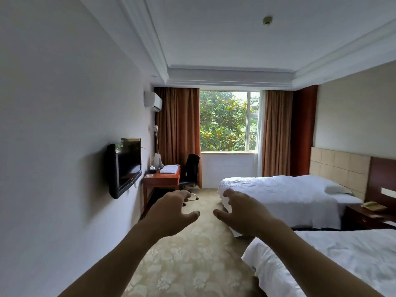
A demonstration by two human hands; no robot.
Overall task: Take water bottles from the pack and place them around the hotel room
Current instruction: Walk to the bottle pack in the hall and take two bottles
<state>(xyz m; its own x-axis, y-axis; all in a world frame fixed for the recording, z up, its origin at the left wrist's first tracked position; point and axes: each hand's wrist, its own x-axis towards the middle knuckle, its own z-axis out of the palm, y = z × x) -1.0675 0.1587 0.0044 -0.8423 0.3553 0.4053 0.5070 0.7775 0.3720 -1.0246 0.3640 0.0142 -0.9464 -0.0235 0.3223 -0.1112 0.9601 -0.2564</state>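
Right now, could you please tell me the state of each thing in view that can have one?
left hand: open, holding nothing
right hand: open, holding nothing
brown window curtains: drawn apart
black wall-mounted television: screen dark
white far bed: made
black office chair: unoccupied, beside desk

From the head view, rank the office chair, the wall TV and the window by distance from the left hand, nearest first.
From the left hand:
1. Office chair, just beyond the fingers, beside the desk.
2. Wall TV, on the left wall.
3. Window, in the far wall.
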